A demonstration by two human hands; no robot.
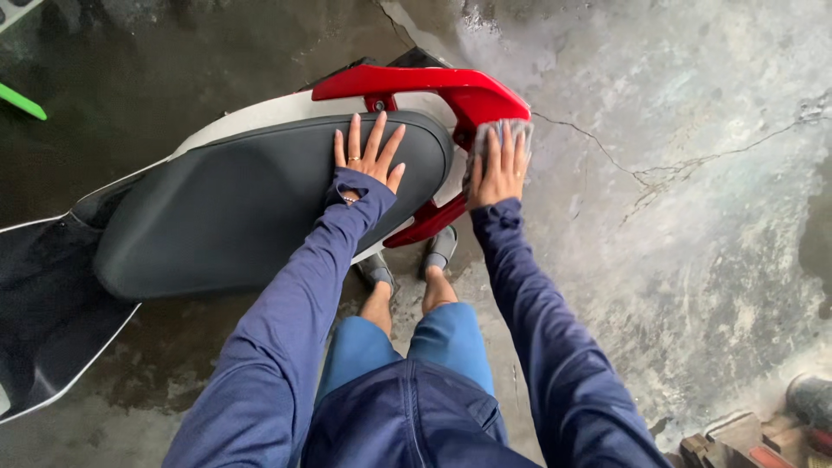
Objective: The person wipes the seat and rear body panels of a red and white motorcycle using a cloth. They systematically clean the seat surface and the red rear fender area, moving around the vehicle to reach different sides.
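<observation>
A scooter stands in front of me with a long black seat and a red grab rail wrapping its rear end. My left hand lies flat on the back of the seat, fingers spread, holding nothing. My right hand presses a grey cloth against the right rear corner of the red rail. Both arms wear dark blue sleeves.
Wet, cracked concrete floor spreads to the right. My feet in grey sandals stand beside the scooter's rear. The scooter's black footboard is at the left. A green object lies at top left, and clutter sits at bottom right.
</observation>
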